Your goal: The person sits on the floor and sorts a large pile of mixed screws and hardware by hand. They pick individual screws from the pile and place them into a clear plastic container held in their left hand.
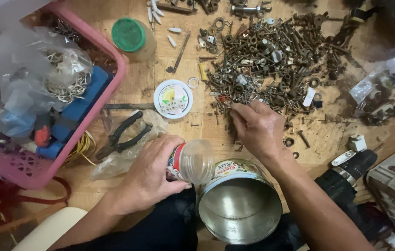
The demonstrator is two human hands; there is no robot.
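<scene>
Left hand [153, 179] grips clear plastic jar [193, 161], mouth toward open tin [240, 204] | right hand [255, 126] pinches at rusty screw pile [272, 60] on surface [151, 74] | sorting barely begun, most hardware left.

Two hands: the left hand [153, 174] grips one clear plastic jar [193, 161], the right hand [255, 125] reaches into one pile of rusty screws [272, 56]. One open metal tin [239, 207], one pink basket [113, 83], one pair of pliers [125, 135], one green-lidded jar [132, 37], one round lid [173, 98].
</scene>
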